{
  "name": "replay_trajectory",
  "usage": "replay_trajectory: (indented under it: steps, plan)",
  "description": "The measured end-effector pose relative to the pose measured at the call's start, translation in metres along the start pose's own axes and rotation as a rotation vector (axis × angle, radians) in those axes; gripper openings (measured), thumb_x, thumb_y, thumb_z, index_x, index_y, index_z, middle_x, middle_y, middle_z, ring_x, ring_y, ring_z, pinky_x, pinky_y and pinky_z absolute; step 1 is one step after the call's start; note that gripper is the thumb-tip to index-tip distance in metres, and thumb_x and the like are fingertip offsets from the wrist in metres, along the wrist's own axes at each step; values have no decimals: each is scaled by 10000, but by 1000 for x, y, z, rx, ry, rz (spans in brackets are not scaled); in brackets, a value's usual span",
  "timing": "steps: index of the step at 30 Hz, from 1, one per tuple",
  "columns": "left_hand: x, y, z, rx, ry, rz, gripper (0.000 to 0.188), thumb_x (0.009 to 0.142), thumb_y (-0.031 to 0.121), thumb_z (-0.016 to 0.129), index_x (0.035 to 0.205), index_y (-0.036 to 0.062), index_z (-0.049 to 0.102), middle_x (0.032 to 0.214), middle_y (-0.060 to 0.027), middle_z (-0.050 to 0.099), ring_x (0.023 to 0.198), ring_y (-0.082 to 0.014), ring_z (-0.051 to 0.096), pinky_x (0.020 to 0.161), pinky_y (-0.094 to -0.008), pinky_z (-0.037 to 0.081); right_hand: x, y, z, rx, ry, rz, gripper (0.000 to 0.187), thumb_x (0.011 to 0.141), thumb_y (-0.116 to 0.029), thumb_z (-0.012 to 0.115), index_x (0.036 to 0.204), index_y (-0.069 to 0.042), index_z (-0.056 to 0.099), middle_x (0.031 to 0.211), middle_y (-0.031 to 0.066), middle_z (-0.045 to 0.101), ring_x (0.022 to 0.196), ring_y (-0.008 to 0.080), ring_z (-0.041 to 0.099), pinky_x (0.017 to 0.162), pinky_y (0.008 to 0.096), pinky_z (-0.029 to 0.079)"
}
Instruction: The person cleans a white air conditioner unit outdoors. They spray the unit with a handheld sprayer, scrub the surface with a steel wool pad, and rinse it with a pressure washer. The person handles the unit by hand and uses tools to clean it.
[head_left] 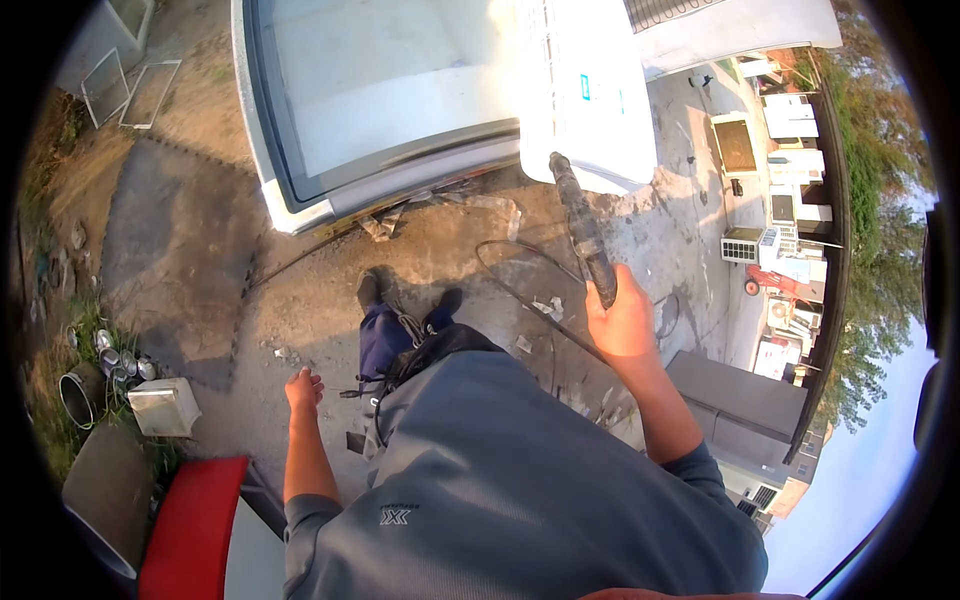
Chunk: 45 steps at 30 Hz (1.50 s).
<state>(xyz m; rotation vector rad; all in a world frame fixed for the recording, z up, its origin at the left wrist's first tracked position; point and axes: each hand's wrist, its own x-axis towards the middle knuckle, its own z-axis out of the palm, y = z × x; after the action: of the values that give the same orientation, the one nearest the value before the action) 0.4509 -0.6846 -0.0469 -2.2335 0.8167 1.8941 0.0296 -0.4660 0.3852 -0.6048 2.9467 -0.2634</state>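
Note:
My right hand (625,315) is wrapped round the rear end of a long, black, tube-shaped tool (583,225). The tool's far tip meets, or overlaps in view, the lower edge of a white appliance casing (590,110). Left of that casing stands a large white-framed cabinet (385,180) with a dark inner border and a pale, glass-like face. My left hand (304,387) hangs low beside my body, its fingers curled with nothing visible in them. A dark hose or cable (520,295) loops over the ground near the tool; its join to the tool is hidden.
A dark mat (180,260) lies on the ground at left. Below it are a white box (165,407), a metal bucket (82,393) and a red panel (192,530). Grey cabinets (735,400) and several old appliances line the right. Scraps litter the ground by my feet.

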Motion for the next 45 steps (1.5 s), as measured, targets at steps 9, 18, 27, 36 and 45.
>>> replay_trajectory:
  steps: [9,18,27,36,45]
  plan:
    - [-8,38,24,-70,-65,78,229,1000,291,592,1046,67,610,823,-60,669,611,-150,613,466,-284,413,-17,2,-39,-73,-177,98,248,918,-159,691,1110,-22,615,916,241,696,857,461,680,733,498,535]
    - [3,2,13,-1,-57,-57,201,1000,259,586,1069,72,610,793,-59,658,552,-161,587,442,-301,394,-32,14,-27,57,-111,42,297,899,-141,701,1155,-17,615,945,249,698,894,466,681,758,483,544]
    - [6,37,26,-87,-74,39,165,1000,236,581,1026,73,591,756,-63,640,516,-151,556,414,-296,368,47,-16,-15,68,75,-73,268,920,-152,697,1111,5,594,941,263,695,890,470,680,753,527,539]
    - [-6,25,31,-140,-60,53,169,988,228,587,1022,63,578,766,-102,633,507,-173,546,397,-300,350,118,-9,-31,157,191,22,257,928,-190,680,1044,25,601,864,282,681,885,477,682,747,526,537]
    - [-6,-1,9,-147,37,-33,188,961,174,569,1136,107,546,855,-158,642,558,-255,541,439,-381,343,130,104,-60,457,276,148,251,924,-214,669,992,23,622,797,215,672,768,362,687,714,432,517]
